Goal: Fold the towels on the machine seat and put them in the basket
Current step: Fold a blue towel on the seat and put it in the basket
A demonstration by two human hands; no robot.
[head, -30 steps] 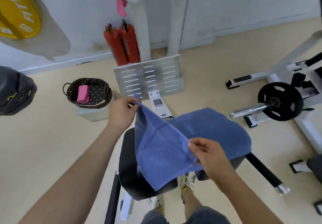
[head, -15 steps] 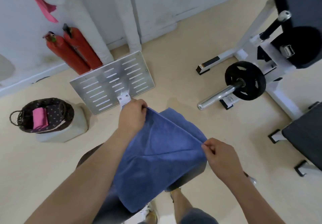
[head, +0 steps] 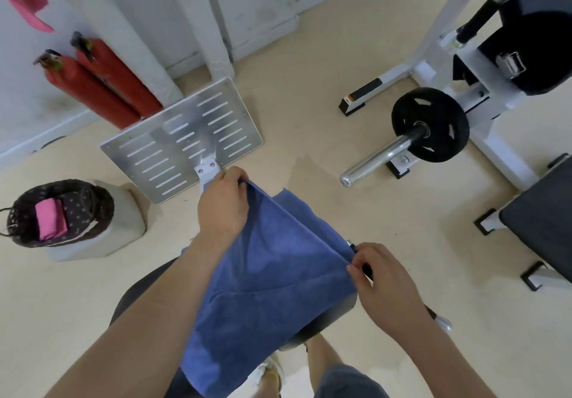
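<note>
Blue towel [head: 272, 274] now hangs doubled and taut over the black machine seat [head: 325, 323], no longer spread across it. Left hand [head: 223, 209] grips its far corner; right hand [head: 383, 286] pinches the near-right corner. Far left on the beige floor [head: 340, 212], the basket [head: 93, 193] holds a pink towel [head: 49, 218].

Bright, even light; soft shadows, slight blur, wide-angle edge distortion.

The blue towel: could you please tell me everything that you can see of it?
The blue towel looks like soft terry cloth, doubled over with creases across it. The left hand grips its far corner, and the right hand pinches its right corner. Its lower part drapes over the black machine seat.
</note>
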